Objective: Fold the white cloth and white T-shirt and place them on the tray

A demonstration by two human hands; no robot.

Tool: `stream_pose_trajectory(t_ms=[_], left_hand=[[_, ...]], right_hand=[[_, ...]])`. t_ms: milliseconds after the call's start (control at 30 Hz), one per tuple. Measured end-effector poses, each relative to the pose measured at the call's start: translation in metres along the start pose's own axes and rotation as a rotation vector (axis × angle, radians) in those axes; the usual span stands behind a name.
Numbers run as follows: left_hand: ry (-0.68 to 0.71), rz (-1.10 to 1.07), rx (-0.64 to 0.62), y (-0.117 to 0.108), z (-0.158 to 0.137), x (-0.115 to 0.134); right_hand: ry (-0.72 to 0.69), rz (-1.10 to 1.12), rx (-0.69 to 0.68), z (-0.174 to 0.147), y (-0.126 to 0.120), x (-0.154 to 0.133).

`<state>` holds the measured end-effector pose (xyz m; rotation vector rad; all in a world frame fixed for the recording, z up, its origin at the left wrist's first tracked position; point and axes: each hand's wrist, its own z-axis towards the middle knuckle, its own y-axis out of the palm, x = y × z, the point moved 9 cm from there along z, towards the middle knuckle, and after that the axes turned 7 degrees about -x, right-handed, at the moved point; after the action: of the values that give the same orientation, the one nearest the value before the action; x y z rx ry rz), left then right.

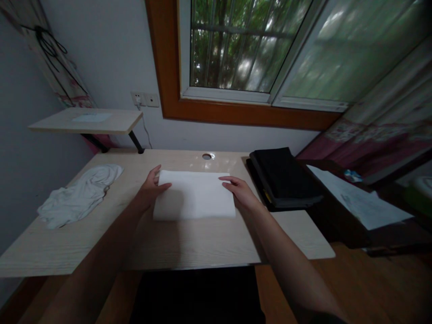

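Observation:
A flat white rectangular sheet (199, 198) lies on the pale wooden desk (209, 243) in front of me; whether it is paper or smoothly folded cloth I cannot tell. My left hand (151, 189) holds its left edge, thumb resting on top and fingers at the outer side. At the opposite edge, my right hand (240, 191) grips near the upper right corner, with its thumb over the surface. Some of the fingers are hidden behind or under the edges. Away to the left sits a crumpled white cloth (79, 195), touched by neither hand.
On the desk's right side lies a black folder-like stack (286, 175). A raised shelf (118, 120) stands at the back left. Beyond the right edge, a white sheet (357, 198) rests on a dark surface. The window (249, 49) is behind the desk.

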<state>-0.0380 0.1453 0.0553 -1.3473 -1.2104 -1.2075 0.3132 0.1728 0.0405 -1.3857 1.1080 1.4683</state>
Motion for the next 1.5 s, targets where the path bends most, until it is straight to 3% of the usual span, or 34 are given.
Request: stream_pose_trajectory(t_ms=[200,300,500,600,700,1000,1100,1233,1500], left_hand=[[-0.043,0.213,0.032,-0.011,0.023,-0.029],[-0.035,0.29,0.022,-0.011,0.022,-0.028],[-0.108,0.476,-0.197,-0.002,-0.002,-0.016],[-0.117,0.452,-0.311,0.002,-0.016,-0.013],[-0.126,0.38,-0.314,0.0,-0.022,-0.016],[-0.082,0.377,-0.094,-0.018,-0.016,-0.019],[-0.056,0.447,-0.012,-0.029,-0.016,-0.019],[-0.006,0.542,-0.005,-0.034,-0.013,-0.02],[-0.035,0.189,0.006,-0.033,-0.005,-0.025]], right_hand=[[-0.011,-0.203,0.005,0.02,-0.003,0.024],[-0.045,-0.276,0.011,0.021,-0.006,0.026],[0.04,-0.228,-0.167,0.007,0.004,0.024],[0.113,-0.166,-0.278,-0.005,0.013,0.027],[0.138,-0.139,-0.308,-0.012,0.017,0.029],[-0.05,-0.255,-0.121,-0.01,0.009,0.014],[-0.057,-0.371,-0.035,-0.007,-0.001,0.016],[-0.015,-0.4,0.009,-0.004,-0.007,0.02],[-0.124,-0.31,0.14,-0.001,-0.011,0.002]])
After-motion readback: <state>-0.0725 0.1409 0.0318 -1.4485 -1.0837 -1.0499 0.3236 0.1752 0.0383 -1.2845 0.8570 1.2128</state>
